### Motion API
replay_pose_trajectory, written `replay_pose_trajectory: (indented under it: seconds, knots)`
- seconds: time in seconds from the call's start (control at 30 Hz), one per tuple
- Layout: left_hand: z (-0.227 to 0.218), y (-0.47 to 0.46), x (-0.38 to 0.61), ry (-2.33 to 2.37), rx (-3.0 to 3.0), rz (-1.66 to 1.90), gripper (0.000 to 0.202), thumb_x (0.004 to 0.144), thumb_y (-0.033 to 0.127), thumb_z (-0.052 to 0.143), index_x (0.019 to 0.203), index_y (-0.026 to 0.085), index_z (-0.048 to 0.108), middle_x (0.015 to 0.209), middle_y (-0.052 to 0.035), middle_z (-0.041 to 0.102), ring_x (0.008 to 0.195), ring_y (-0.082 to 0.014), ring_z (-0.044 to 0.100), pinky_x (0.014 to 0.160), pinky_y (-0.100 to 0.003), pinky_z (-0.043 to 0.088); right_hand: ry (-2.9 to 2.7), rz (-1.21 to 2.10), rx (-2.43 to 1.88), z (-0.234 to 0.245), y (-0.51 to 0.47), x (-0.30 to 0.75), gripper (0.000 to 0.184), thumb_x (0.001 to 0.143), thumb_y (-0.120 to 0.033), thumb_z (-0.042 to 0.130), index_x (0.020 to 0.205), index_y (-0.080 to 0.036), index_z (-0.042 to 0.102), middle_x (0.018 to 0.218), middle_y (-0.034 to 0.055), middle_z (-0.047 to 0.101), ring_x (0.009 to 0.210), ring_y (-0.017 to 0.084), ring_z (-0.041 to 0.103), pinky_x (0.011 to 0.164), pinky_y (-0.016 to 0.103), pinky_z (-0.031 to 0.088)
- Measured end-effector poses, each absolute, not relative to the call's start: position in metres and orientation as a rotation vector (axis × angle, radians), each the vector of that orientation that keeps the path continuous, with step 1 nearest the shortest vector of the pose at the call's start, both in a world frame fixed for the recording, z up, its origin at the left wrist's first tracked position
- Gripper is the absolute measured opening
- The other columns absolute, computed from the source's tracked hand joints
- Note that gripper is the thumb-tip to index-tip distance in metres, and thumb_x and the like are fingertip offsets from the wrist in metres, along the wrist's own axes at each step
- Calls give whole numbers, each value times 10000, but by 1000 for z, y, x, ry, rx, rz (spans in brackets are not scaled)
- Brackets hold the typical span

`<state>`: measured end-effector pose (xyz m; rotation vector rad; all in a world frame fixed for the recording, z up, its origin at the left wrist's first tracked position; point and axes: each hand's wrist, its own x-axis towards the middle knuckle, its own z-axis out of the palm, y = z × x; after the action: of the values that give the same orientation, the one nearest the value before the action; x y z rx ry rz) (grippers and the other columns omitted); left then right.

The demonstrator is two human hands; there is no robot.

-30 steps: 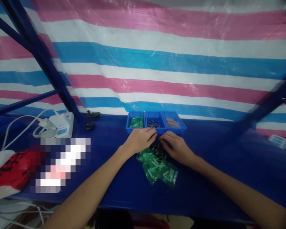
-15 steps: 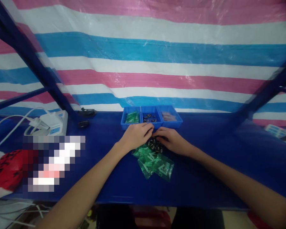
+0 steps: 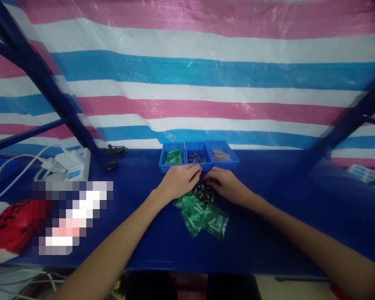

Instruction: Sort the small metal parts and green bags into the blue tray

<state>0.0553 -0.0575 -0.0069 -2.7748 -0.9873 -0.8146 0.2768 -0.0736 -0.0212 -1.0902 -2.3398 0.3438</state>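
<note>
My left hand (image 3: 181, 179) is closed with its fingers bent and pressed together, just in front of the blue bins. Close by on its right, my right hand (image 3: 224, 182) has its fingers curled towards the thumb. Whatever either hand pinches, if anything, is too small or hidden to tell. Between and below the hands lies a pile of small black-and-silver parts (image 3: 205, 193). It borders several green clear bags (image 3: 195, 212) with pale strips in them, flat on the blue table.
Behind the hands stand three joined blue bins (image 3: 199, 168), holding green bags (image 3: 174, 156), small dark parts (image 3: 197, 157) and clear bags with brownish contents (image 3: 221, 155). Left are a power strip (image 3: 85, 163) with cables, a black object (image 3: 110, 166) and a red-and-white bag (image 3: 11, 225). Blue frame bars flank a striped sheet.
The fingertips of my two hands have come slightly further apart. The head view has tilted a little, so the scene sits lower. Pile, bags and bins look the same.
</note>
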Motion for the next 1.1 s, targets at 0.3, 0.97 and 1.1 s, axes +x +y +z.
replay_pose_trajectory:
  seconds: [0.3,0.97,1.1]
  knots:
    - [-6,-58,55,-1037,-2768,-800,204,1027,257,433,1087,200,620,939,-27,711,828,-184,692,676,-281,500,-2313,225,-1114,-21,-76,275,244,950,-76,467,1004,-181,681,995,107,642,921,229,638,830,368,516]
    - [-7,-60,59,-990,-2786,-673,188,1012,284,468,1024,183,626,830,-16,673,755,-175,666,627,-264,455,-1928,363,-1118,-13,-84,267,96,892,-187,662,927,-222,744,855,15,760,736,181,690,677,297,519]
    - [-8,-61,60,-939,-2803,-671,186,997,326,518,1024,180,631,839,-6,672,719,-159,654,589,-254,433,-1845,477,-1148,-12,-86,265,73,885,-229,673,906,-227,743,800,2,760,714,185,703,646,296,520]
